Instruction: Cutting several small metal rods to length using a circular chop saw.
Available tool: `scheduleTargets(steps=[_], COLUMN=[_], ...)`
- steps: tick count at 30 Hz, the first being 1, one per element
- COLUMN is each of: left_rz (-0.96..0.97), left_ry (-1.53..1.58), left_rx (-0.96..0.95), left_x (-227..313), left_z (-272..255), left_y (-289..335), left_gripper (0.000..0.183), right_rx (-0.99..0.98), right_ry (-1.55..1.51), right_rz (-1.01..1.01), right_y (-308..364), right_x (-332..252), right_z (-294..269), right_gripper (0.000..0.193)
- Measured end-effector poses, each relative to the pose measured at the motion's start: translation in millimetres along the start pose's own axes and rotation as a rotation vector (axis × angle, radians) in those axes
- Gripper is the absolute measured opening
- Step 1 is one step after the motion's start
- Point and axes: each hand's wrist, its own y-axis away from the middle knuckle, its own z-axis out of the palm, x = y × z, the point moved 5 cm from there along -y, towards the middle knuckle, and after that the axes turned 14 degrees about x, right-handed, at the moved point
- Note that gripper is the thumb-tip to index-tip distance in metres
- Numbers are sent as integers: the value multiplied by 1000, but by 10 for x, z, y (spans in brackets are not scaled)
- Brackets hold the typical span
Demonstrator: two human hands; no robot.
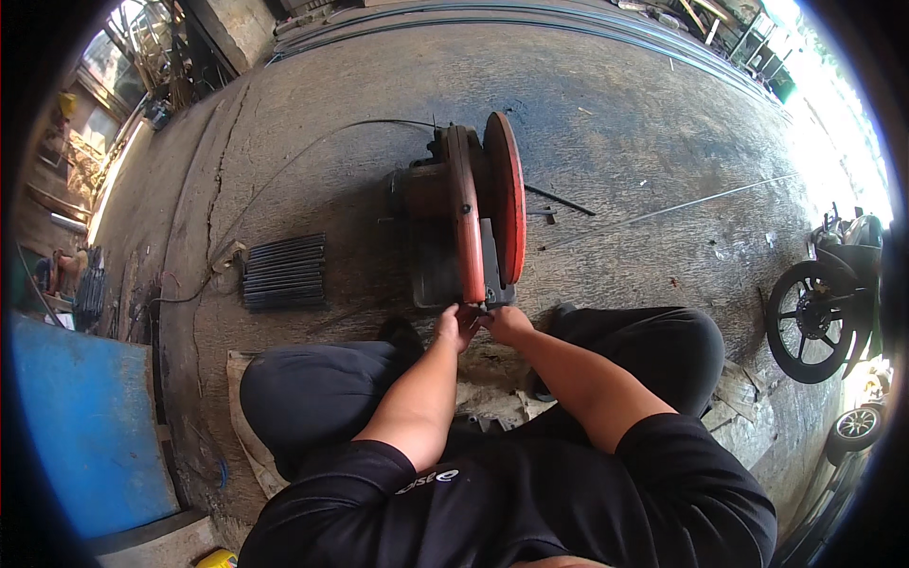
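Note:
A red and dark floor machine [464, 222] stands in front of me; it looks like a cut-off saw. On its right side is a large round red disc or guard [507, 199]. My left hand [458, 328] and my right hand [508, 324] meet at its near end, just below the red curved cover. Their fingers are closed around a small dark piece [483, 309] between them, too small and too covered to name. Left of the machine, a row of dark metal rods [284, 272] lies side by side on the floor.
A cable [284, 170] curves from the machine toward the left. Right of it lie a dark bar [561, 200] and a long thin rod [663, 212]. A motorcycle [819, 303] stands far right, a blue panel [90, 421] at left. Long pipes [530, 17] cross the back.

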Motion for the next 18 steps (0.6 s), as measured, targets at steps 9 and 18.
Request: scheduleTargets(steps=[9, 18], left_rz=[-34, 115], left_ry=[-758, -648], left_rx=[294, 78], left_x=[-137, 327], left_z=[-11, 130], left_y=[159, 123], left_gripper=[43, 50], right_rx=[-271, 21], right_ry=[-448, -30], right_rz=[492, 281], right_y=[-93, -124], right_x=[154, 90], right_z=[110, -148], right_gripper=[64, 47])
